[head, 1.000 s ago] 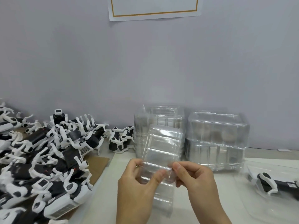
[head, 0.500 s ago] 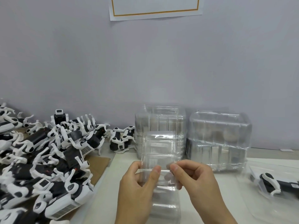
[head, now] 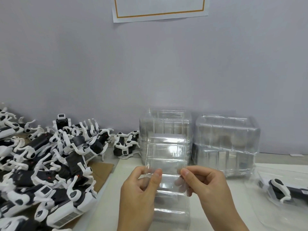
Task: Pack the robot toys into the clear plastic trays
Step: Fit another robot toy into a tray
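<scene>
A clear plastic tray (head: 167,152) stands upright in front of me, held above the white table (head: 110,197). My left hand (head: 141,195) pinches its left side with thumb and fingers. Its right side is pinched by my right hand (head: 210,189), whose fingers show through the plastic. A heap of black and white robot toys (head: 46,167) covers the left of the table. Two more such toys (head: 126,144) stand apart near the wall.
Two stacks of clear trays stand at the wall, one (head: 165,124) behind the held tray and one (head: 226,144) to its right. At the far right another robot toy (head: 281,189) lies in a clear tray (head: 260,205). Brown cardboard (head: 101,170) lies under the heap.
The held tray has turned from a tilt to the right to straight upright, and both hands shifted slightly along its sides. Everything else stays where it was.
</scene>
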`<control>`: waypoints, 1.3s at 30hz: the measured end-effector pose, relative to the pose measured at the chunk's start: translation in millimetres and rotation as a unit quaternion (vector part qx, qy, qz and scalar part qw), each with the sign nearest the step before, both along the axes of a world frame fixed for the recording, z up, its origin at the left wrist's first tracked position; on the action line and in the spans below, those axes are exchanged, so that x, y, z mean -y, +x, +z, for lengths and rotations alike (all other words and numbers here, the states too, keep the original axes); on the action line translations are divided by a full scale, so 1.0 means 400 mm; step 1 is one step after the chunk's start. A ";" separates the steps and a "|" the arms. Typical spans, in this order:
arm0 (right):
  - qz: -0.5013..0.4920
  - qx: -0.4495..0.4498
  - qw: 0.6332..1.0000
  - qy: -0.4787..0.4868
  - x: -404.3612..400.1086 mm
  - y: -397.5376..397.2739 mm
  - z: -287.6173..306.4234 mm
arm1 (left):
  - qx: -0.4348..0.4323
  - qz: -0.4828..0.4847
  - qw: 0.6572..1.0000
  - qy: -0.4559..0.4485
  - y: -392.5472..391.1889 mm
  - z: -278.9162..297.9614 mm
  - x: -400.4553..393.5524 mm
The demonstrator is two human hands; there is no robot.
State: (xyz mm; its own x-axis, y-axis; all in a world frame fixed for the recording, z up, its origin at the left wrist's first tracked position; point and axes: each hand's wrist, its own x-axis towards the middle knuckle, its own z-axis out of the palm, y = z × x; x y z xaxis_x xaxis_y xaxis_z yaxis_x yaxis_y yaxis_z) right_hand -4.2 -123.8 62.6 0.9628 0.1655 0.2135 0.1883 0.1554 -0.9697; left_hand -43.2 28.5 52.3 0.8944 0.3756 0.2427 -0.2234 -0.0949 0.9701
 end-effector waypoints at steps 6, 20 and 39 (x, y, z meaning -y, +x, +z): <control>0.053 0.003 0.997 -0.054 0.001 -0.007 0.014 | 0.009 0.019 0.999 0.033 0.002 -0.013 0.014; 0.013 -0.006 1.000 0.024 0.058 0.021 0.010 | 0.036 0.031 0.998 -0.040 -0.003 -0.004 -0.063; -0.015 -0.006 0.996 0.088 0.230 0.024 0.077 | -0.017 0.048 0.960 0.276 -0.018 -0.024 -0.120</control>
